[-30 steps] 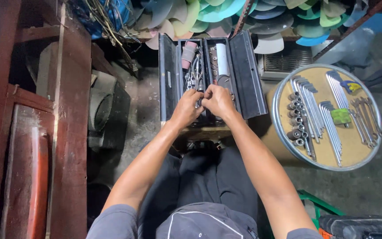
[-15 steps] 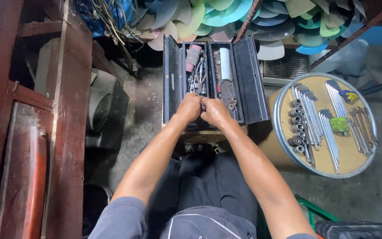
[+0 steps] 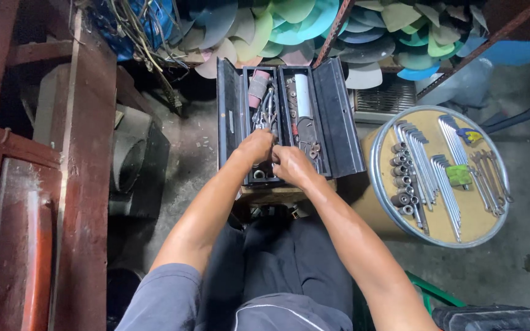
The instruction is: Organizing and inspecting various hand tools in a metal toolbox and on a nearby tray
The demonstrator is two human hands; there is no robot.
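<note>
An open black metal toolbox [image 3: 338, 122] stands on a small wooden stand in front of my knees. Its trays hold several pliers, sockets and a white tube [image 3: 302, 92]. My left hand [image 3: 256, 146] reaches into the left tray among the tools, fingers curled down; what it grips is hidden. My right hand [image 3: 291, 165] is beside it over the near end of the trays, fingers bent, and whether it holds anything cannot be seen.
A round drum top [image 3: 489, 227] at right carries rows of hex keys, sockets and wrenches. Stacked coloured plastic pieces [image 3: 314, 24] fill the shelf behind the toolbox. Dark red metal furniture [image 3: 44, 202] stands at left. Grey concrete floor lies around.
Both hands have stayed in the toolbox, shifting slightly among the tools. The camera view has drifted, so the box sits a little lower left.
</note>
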